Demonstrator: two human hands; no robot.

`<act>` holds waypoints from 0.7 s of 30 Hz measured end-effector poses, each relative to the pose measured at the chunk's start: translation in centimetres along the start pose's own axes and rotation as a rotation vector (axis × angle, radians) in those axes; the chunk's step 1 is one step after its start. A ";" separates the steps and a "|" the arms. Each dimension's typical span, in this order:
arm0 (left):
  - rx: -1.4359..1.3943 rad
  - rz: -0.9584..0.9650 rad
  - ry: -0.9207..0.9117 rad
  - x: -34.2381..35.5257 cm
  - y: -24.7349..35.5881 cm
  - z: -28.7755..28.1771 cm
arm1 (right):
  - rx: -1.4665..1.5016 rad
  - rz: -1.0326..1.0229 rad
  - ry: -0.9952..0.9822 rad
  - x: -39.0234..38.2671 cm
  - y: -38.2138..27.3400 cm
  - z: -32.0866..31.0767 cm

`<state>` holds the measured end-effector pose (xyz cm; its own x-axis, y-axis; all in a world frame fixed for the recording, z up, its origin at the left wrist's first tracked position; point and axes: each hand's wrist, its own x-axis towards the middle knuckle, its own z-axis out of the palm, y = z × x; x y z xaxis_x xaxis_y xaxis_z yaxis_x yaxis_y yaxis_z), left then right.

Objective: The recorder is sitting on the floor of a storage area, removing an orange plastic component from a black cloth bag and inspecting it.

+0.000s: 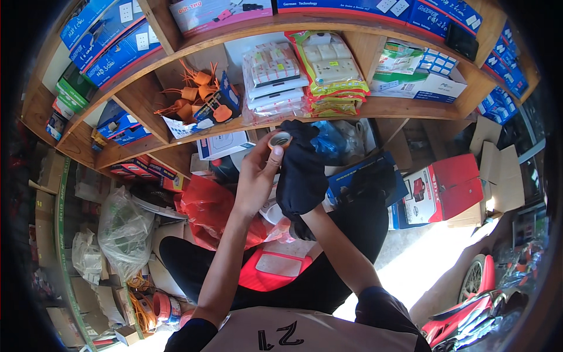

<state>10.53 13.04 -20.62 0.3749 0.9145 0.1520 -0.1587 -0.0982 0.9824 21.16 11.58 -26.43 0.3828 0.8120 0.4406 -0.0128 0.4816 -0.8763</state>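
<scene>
In front of the shelves, my left hand (258, 173) is closed around a small roll of tape (280, 139) with a pale rim and a dark hollow middle. The thumb presses on its near side. Right beside it is a bunched black cloth (301, 176), which hangs over my right hand. That hand is covered, so its fingers are hidden; only the bare forearm (337, 240) shows below the cloth. The cloth's upper end reaches up next to the tape roll.
A wooden shelf (234, 126) ahead holds packaged goods (331, 64) and orange bulb holders (199, 88). A red plastic bag (214, 205) lies left of my hands. Red-and-white box (443, 190) stands at right, above a red motorbike (460, 320). A red stool (272, 276) is between my legs.
</scene>
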 end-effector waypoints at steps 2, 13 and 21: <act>0.052 0.016 0.024 -0.1 0.1 -0.2 | -0.003 0.071 -0.072 0.5 -1.4 -0.3; 0.629 0.428 0.191 -0.6 0.0 -1.4 | 0.158 0.102 -0.258 0.5 -2.5 -0.2; 0.776 0.337 0.460 -2.1 -0.1 0.2 | -0.496 -0.201 -0.214 1.6 -2.6 -1.0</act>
<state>9.95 11.00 -21.03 -0.0005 0.8387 0.5445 0.5179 -0.4656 0.7176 22.75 11.27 -23.69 0.1366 0.7942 0.5921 0.4949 0.4631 -0.7353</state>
